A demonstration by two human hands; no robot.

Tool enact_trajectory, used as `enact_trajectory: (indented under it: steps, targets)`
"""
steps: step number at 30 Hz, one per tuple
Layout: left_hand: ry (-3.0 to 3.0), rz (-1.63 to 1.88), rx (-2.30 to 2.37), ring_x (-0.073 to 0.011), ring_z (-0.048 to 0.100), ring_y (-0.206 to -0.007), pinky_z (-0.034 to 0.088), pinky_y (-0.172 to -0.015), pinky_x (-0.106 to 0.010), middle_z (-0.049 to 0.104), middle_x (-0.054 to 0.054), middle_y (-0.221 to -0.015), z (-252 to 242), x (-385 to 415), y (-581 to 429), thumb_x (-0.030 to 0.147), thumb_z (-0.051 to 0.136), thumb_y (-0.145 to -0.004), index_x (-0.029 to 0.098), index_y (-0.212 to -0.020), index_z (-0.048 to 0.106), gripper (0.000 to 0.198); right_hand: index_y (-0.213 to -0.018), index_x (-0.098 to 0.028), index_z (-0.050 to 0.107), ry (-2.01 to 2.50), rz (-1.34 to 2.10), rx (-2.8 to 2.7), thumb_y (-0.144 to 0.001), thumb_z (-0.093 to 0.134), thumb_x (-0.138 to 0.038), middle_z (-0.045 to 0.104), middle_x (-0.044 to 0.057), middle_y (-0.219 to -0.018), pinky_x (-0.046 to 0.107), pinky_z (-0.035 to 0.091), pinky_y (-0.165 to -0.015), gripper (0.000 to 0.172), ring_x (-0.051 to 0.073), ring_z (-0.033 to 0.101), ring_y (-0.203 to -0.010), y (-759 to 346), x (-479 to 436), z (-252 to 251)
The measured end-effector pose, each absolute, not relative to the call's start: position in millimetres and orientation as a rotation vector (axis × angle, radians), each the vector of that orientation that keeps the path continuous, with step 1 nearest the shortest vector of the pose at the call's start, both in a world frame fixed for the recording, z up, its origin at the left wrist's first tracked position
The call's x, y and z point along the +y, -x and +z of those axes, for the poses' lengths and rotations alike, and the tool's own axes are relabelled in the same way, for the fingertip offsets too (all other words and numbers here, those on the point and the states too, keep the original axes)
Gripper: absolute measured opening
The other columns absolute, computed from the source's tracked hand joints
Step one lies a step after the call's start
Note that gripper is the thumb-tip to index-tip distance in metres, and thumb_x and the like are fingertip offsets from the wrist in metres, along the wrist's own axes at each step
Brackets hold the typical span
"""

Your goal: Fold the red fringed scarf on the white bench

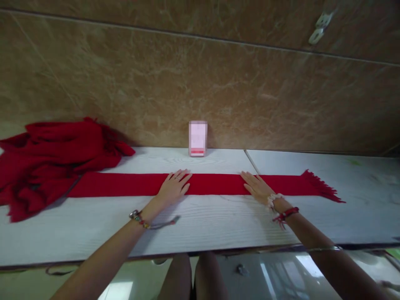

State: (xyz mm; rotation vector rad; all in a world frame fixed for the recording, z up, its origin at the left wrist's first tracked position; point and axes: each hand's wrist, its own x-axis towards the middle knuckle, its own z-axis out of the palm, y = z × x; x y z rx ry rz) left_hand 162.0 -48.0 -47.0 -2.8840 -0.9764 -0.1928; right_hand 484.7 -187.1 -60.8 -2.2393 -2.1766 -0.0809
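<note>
A long red scarf [215, 184] lies flat in a narrow strip across the white table, its fringed end spread out at the right. My left hand [174, 186] rests palm down on the strip near its middle, fingers apart. Farther right, my right hand [256, 186] also presses flat on the scarf with its fingers spread. At the far left sits a crumpled heap of red cloth [62, 154], which touches or overlaps the left end of the strip; whether they are joined cannot be told.
A phone [198, 138] leans upright against the brown marbled wall [156, 83] behind the scarf. The white table [200, 225] has a seam at right of centre. Its front edge runs just before my knees. A white hook fixture [320, 28] is on the wall at upper right.
</note>
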Motion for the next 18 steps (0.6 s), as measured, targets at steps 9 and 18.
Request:
enact_trajectory:
  steps: [9, 18]
  targets:
    - [2.425, -0.011, -1.747, -0.0296, 0.031, -0.125, 0.028, -0.095, -0.055, 0.033, -0.011, -0.138, -34.6, -5.5, 5.0, 0.028, 0.027, -0.089, 0.018, -0.132, 0.035, 0.045, -0.132, -0.02, 0.036, 2.257, -0.061, -2.162, -0.085, 0.024, -0.036, 0.038, 0.009, -0.136, 0.05, 0.029, -0.099, 0.051, 0.023, 0.031, -0.125, -478.4, -175.4, -58.4]
    - [2.728, -0.074, -1.427, -0.029, 0.023, -0.128, 0.025, -0.099, -0.051, 0.027, -0.006, -0.141, -34.0, -20.3, -56.9, 0.036, 0.03, -0.09, 0.026, -0.133, 0.032, 0.044, -0.133, -0.015, 0.032, 1.796, -0.082, -2.502, -0.088, 0.027, -0.034, 0.03, 0.01, -0.14, 0.048, 0.022, -0.102, 0.049, 0.022, 0.024, -0.129, -260.3, -77.6, -27.2]
